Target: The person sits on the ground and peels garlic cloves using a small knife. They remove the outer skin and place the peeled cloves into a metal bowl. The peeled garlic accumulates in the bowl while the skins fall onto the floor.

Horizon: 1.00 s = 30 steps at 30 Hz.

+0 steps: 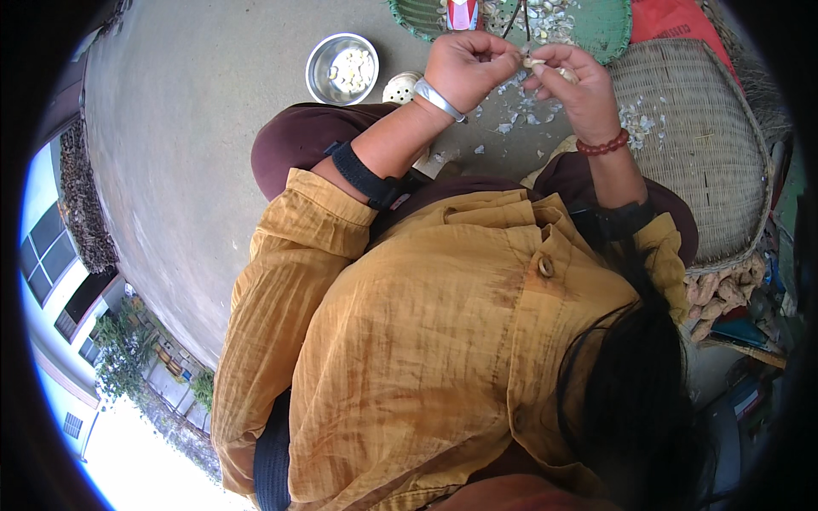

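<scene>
My left hand (473, 69), with a silver bangle at the wrist, pinches at the tip of a pale garlic clove (533, 62). Thumb and fingers of my right hand (572, 86) hold that clove, and another pale piece (567, 75) rests against its curled fingers. A red beaded bracelet circles the right wrist. Left of the hands, a round steel bowl (310, 70) holds several pale peeled cloves (353, 71). Beyond the hands, a green woven basket (601, 30) contains cloves and papery skins (553, 22), with a red and white box (463, 14).
Loose skins (505, 128) lie on the concrete floor (192, 128) below the hands. A large flat wicker tray (703, 153) stands at the right, with skins on it and a red bag (671, 22) behind. Tubers, seemingly sweet potatoes (719, 294), lie near its edge. A perforated shoe (401, 88) is beside the bowl.
</scene>
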{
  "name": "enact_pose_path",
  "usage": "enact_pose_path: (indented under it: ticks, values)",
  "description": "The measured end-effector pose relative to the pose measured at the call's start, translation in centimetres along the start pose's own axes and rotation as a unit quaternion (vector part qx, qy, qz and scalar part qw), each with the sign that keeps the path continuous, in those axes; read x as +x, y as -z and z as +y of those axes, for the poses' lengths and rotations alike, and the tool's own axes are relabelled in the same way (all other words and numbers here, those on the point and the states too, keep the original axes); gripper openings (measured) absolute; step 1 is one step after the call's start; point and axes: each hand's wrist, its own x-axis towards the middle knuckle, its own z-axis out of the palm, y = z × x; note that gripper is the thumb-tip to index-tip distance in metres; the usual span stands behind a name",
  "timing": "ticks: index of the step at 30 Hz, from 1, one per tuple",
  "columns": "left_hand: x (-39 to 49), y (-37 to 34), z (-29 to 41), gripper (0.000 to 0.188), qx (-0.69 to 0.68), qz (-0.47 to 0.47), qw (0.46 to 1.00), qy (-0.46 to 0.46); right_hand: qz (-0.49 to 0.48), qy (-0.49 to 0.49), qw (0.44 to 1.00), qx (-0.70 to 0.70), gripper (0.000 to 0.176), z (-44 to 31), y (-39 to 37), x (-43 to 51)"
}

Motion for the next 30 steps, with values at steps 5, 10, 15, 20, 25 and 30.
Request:
enact_pose_path:
  ticks: [5,10,15,20,25,30]
  values:
    - [-0.08,-0.06,-0.07,0.014,0.066,-0.015,0.996,-0.057,0.025,0.043,0.995,-0.087,0.013,0.06,-0.26,-0.22]
    - [0.07,-0.35,-0.28,0.011,0.077,0.013,0.992,-0.099,0.045,0.083,0.990,-0.103,0.015,0.16,-0.35,-0.18]
    - [0.16,-0.31,-0.36,0.011,0.097,0.011,0.989,-0.114,0.032,0.064,0.996,-0.061,0.014,0.04,-0.25,-0.23]
    - [-0.17,-0.75,-0.21,0.008,0.082,0.028,0.991,-0.100,0.035,0.023,0.998,-0.036,0.015,-0.09,-0.17,-0.33]
    - [-0.27,-0.86,0.08,0.008,0.056,0.045,0.993,-0.094,0.034,-0.008,0.999,-0.017,0.015,0.17,-0.09,-0.09]
    - [-0.26,-0.66,0.22,0.008,0.040,0.049,0.995,-0.080,0.039,-0.011,0.999,0.023,0.013,0.37,0.14,0.02]
